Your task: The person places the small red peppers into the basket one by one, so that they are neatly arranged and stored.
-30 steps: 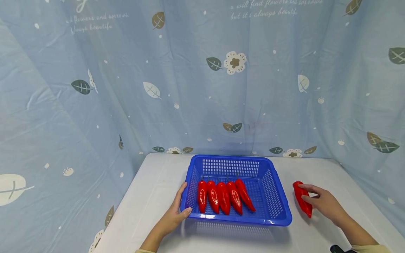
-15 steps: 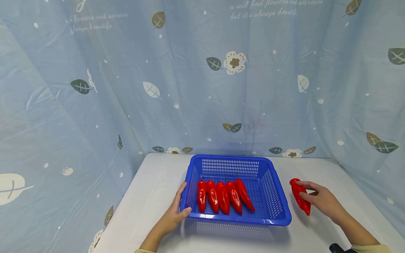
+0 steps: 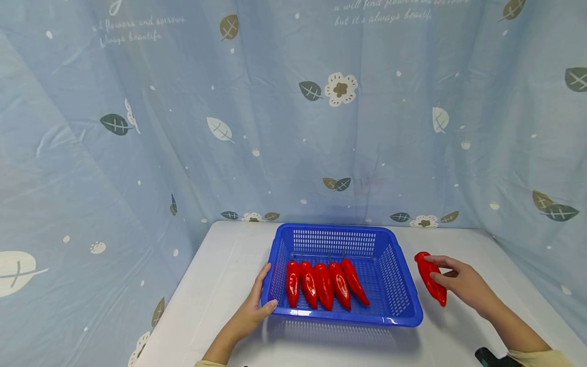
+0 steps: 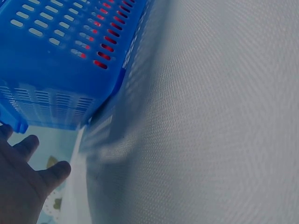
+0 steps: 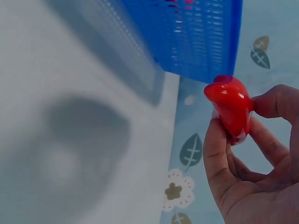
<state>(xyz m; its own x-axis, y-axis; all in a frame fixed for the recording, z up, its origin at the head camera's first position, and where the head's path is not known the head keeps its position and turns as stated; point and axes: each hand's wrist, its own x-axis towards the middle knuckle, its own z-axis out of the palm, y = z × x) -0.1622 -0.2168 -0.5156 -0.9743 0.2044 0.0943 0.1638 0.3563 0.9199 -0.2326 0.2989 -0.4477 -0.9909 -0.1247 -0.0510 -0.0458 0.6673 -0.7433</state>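
Observation:
A blue perforated plastic basket [image 3: 341, 318] stands on the white table with several red chili peppers [image 3: 323, 286] lying side by side inside. At the basket's left front corner my left hand [image 3: 249, 311] touches the rim, its fingers fairly straight and its thumb near the front edge; the left wrist view shows these fingers [image 4: 27, 145] spread beside the basket wall. Right of the basket, my right hand [image 3: 465, 285] pinches another red chili pepper [image 3: 430, 278] between thumb and fingers. This pepper [image 5: 230, 105] is held above the table, seen end-on in the right wrist view.
The white table [image 3: 220, 270] runs back to a blue patterned curtain [image 3: 275, 127], which also hangs along both sides. A dark object [image 3: 488, 357] shows by the right wrist at the lower edge.
My right hand has raised the chili pepper and moved it slightly left, toward the basket. The left hand and the basket have stayed in place.

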